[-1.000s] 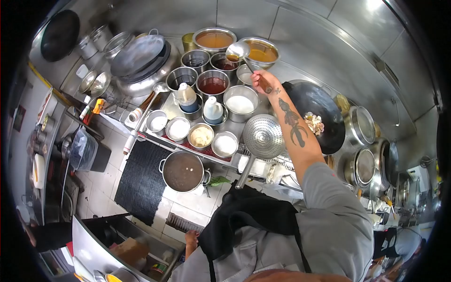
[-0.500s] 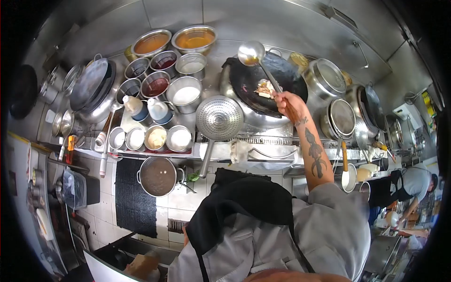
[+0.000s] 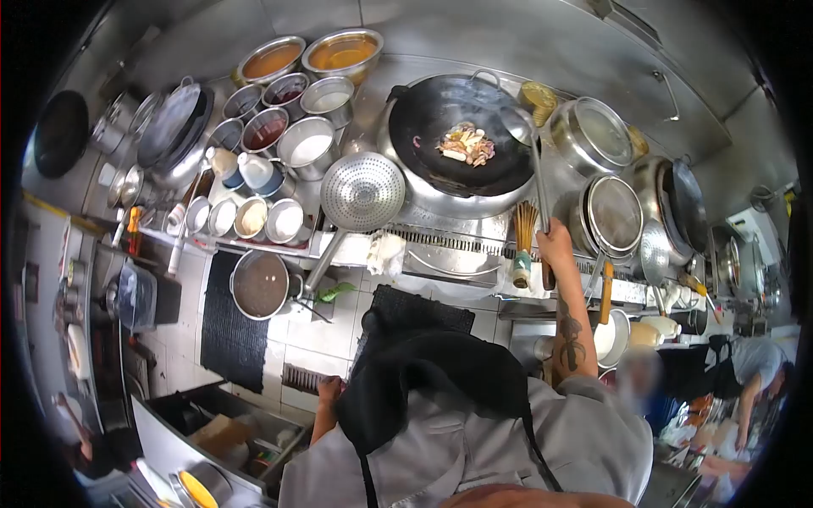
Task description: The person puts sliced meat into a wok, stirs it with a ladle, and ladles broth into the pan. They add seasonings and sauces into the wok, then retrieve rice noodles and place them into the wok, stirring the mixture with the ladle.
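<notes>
My right hand [image 3: 555, 240] is wrapped round the handle of a metal ladle [image 3: 539, 173], whose bowl lies at the right inner side of a black wok [image 3: 428, 114]. Pieces of food [image 3: 467, 145] sit in the middle of the wok, with light steam over them. Low beside the apron, my left hand [image 3: 330, 389] has its fingers curled; what it holds, if anything, is too small to tell. A bamboo brush [image 3: 523, 241] stands just left of the ladle handle.
A perforated strainer [image 3: 362, 191] lies left of the wok, near sauce pots [image 3: 307, 147]. Lidded pots [image 3: 615, 213] stand to the right. A pot of brown liquid [image 3: 260, 285] is below the counter's front edge. Another person [image 3: 754, 364] bends at the far right.
The ladle has moved from above the sauce bowls to the wok's right side, now tilted over. My right hand has come down and right. The view has swung rightward, and my left hand shows again.
</notes>
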Available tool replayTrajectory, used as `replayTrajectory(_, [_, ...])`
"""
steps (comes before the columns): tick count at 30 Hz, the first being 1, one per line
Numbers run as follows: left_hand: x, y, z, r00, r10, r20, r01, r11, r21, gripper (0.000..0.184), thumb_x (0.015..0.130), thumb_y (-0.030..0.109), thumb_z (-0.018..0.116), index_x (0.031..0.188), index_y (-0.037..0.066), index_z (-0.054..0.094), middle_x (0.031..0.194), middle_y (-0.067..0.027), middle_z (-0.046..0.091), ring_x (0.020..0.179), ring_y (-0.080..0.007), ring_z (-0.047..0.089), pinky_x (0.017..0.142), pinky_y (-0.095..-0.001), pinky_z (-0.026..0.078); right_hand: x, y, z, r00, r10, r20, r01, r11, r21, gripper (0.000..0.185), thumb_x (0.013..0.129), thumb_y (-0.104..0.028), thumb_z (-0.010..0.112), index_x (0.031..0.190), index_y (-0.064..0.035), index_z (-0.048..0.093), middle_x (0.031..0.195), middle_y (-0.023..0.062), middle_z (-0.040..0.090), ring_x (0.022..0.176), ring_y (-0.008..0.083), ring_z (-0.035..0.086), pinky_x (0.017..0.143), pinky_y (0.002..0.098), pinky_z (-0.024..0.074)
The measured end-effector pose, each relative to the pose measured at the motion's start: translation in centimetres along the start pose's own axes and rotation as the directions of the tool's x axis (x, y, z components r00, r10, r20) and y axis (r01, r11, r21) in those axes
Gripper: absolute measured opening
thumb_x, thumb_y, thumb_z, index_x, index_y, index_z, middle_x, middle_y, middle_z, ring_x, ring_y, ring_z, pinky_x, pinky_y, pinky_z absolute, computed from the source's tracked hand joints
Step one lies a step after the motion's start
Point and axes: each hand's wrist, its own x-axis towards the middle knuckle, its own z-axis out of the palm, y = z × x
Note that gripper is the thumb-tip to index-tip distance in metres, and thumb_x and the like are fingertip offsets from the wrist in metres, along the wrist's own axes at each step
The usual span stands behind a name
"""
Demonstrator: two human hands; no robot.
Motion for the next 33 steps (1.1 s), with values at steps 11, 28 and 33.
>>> replayTrajectory(11, [-10.4, -2.7, 0.5, 0.999, -0.023, -0.026, 0.018, 0.982, -0.191, 0.014, 0.086, 0.013, 0.055, 0.072, 0.01, 0.058, 0.061, -0.0046, 0.058, 0.045, -0.017, 0.054, 0.037, -0.0303, 0.038, -7.6, -8.2, 4.6, 0.873, -0.048, 0.486, -0.282, 0.763, 0.581, 0.025, 0.09, -0.001, 0.053, 0.115, -0.0054, 0.051, 0.062, 0.0011, 0.05, 0.042, 0.0098, 0.045, 0.039, 0.0231, 0.0352])
replayTrajectory(28, [-23.3, -5.8, -1.7, 0.812, -0.529, -0.245, 0.25, 0.696, -0.673, 0.008, 0.09, 0.012, 0.06, 0.091, 0.005, 0.063, 0.068, -0.0048, 0.061, 0.05, -0.0144, 0.058, 0.04, -0.026, 0.04, -18.5, -19.9, 37.6, 0.234, -0.324, 0.917, 0.28, 0.925, 0.255, 0.028, 0.084, -0.009, 0.059, 0.108, 0.0045, 0.053, 0.075, 0.0144, 0.06, 0.055, 0.0279, 0.06, 0.054, 0.0369, 0.0487])
replayTrajectory(33, [-26.2, -12.3, -1.2, 0.797, -0.581, -0.162, 0.224, 0.534, -0.815, 0.01, 0.091, 0.014, 0.06, 0.094, 0.006, 0.064, 0.069, -0.0044, 0.063, 0.054, -0.0149, 0.061, 0.043, -0.0263, 0.044, -20.5, -18.2, 45.5, 0.394, -0.36, 0.845, 0.672, 0.74, 0.002, 0.028, 0.078, -0.01, 0.063, 0.097, 0.0082, 0.051, 0.086, 0.0329, 0.062, 0.085, 0.052, 0.06, 0.077, 0.0498, 0.0507])
